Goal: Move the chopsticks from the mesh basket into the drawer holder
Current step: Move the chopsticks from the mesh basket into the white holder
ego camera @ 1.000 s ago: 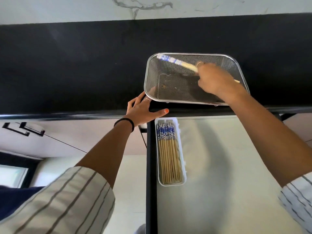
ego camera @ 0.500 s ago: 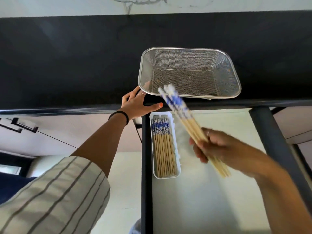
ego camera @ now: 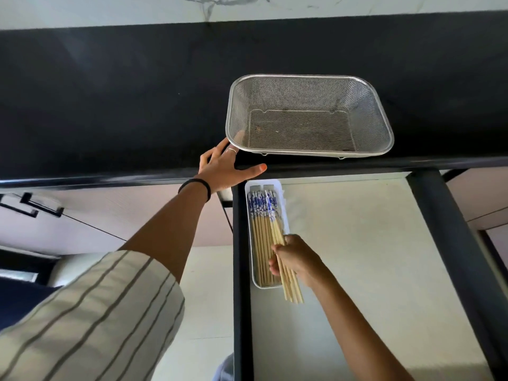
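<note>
The steel mesh basket (ego camera: 233, 116) stands on the black counter with nothing in it. Below it, in the open drawer, a narrow white holder (ego camera: 279, 187) contains several wooden chopsticks (ego camera: 259, 243) with blue-and-white tops. My right hand (ego camera: 298, 259) is shut on a small bundle of chopsticks (ego camera: 291, 287). The bundle lies slanted over the holder's right edge, patterned tops inside it and plain tips sticking out past its near end. My left hand (ego camera: 224, 167) rests flat on the counter's edge, fingers spread, touching the basket's near-left corner.
The drawer (ego camera: 371, 257) has a pale bare floor and dark side rails at left and right. The black counter (ego camera: 110, 105) stretches left of the basket. Cabinet fronts with a dark handle (ego camera: 30, 207) sit below at the left.
My right hand lifted the chopstick bundle out of the basket, carried it down over the drawer and brought it left onto the holder. My left hand stayed on the counter edge.
</note>
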